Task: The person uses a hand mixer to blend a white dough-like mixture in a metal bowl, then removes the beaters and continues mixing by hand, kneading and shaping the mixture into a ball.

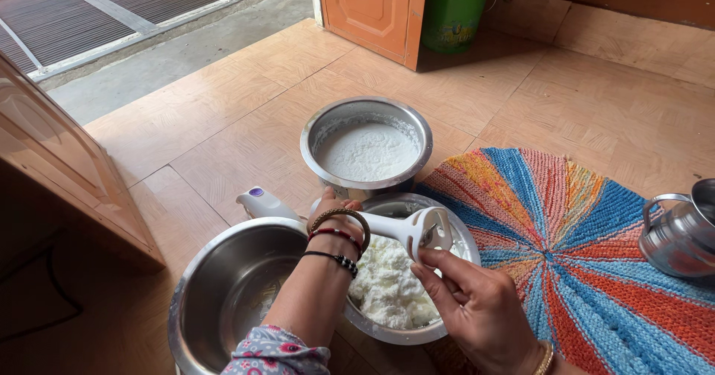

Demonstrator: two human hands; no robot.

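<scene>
A round knitted mat point(581, 248) in blue, orange and pink stripes lies on the tan tiled floor point(246, 122), with a shiny steel kettle point(681, 233) on its right edge. Farther back, a green plastic bucket point(454, 10) stands beside an orange wooden door point(369, 10).

The floor point(246, 122) has light brown tiles in daylight. An orange door point(372, 10) stands open beside a green bucket point(454, 10). A colourful round mat point(588, 256) lies on the tiles.
</scene>
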